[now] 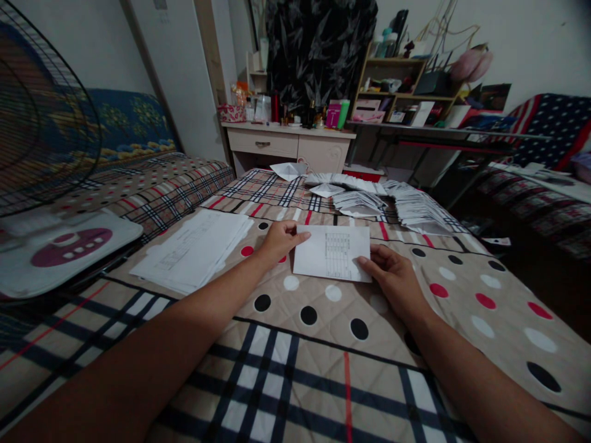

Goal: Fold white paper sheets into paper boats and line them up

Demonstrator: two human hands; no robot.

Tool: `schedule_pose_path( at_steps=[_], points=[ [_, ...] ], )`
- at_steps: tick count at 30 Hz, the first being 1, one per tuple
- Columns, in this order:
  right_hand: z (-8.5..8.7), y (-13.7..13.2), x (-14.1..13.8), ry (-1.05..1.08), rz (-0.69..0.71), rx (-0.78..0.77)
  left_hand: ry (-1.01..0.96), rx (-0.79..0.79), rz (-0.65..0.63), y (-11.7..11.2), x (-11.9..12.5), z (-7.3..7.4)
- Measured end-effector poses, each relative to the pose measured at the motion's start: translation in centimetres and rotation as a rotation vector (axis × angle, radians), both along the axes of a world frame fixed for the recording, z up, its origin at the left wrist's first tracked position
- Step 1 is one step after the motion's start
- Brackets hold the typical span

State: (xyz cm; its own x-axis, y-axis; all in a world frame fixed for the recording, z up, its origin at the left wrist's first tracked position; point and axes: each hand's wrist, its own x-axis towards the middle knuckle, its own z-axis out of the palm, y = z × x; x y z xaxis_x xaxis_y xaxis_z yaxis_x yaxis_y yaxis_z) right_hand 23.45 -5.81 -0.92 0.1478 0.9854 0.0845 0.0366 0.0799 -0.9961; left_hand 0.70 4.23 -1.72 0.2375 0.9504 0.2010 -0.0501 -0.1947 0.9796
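Note:
A white sheet of paper, folded and printed with a table, is held just over the bedspread in front of me. My left hand pinches its upper left edge, thumb on top. At the right edge my right hand grips it, also with the thumb on top and the fingers behind. To the left lies a stack of flat printed sheets. Beyond the held paper are rows of folded papers, packed side by side, and a loose folded paper near the far edge.
The quilted bedspread has dots and plaid bands. A fan stands at the left, close to a white panel with a purple oval. A dresser with bottles and a crowded shelf desk stand at the back.

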Motion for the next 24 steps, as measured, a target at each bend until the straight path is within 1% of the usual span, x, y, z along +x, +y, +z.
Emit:
schedule_pose_path(
  at_steps=[4, 6, 8, 10, 13, 15, 18, 20, 22, 24],
  points=[
    [0.1, 0.0, 0.1, 0.009, 0.007, 0.011, -0.006, -0.005, 0.0, 0.0, 0.0, 0.0],
    [0.2, -0.1, 0.2, 0.007, -0.01, 0.024, -0.022, -0.021, 0.032, 0.1, 0.0, 0.0],
    [0.3, -0.2, 0.4, 0.013, -0.048, 0.053, -0.091, -0.051, 0.097, 0.2, 0.0, -0.1],
    [0.4, -0.2, 0.4, 0.031, -0.056, 0.075, -0.193, -0.107, 0.154, 0.2, 0.1, -0.1],
    [0.5, -0.3, 0.3, 0.014, -0.008, 0.088, -0.291, -0.189, 0.163, -0.2, 0.4, 0.1],
    [0.4, -0.3, 0.1, -0.038, -0.011, 0.13, -0.303, -0.203, 0.139, -0.7, 0.6, 0.2],
    [0.0, -0.3, -0.2, -0.15, -0.039, 0.268, -0.295, -0.199, 0.116, -1.3, 1.0, 0.4],
    [-0.2, -0.3, -0.4, -0.262, -0.012, 0.341, -0.28, -0.207, 0.106, -1.6, 1.3, 0.4],
    [-0.3, -0.4, -0.6, -0.389, 0.041, 0.372, -0.256, -0.228, 0.08, -1.8, 1.4, 0.5],
    [-0.3, -0.4, -0.7, -0.488, 0.058, 0.379, -0.236, -0.248, 0.024, -2.1, 1.5, 0.7]
  ],
)
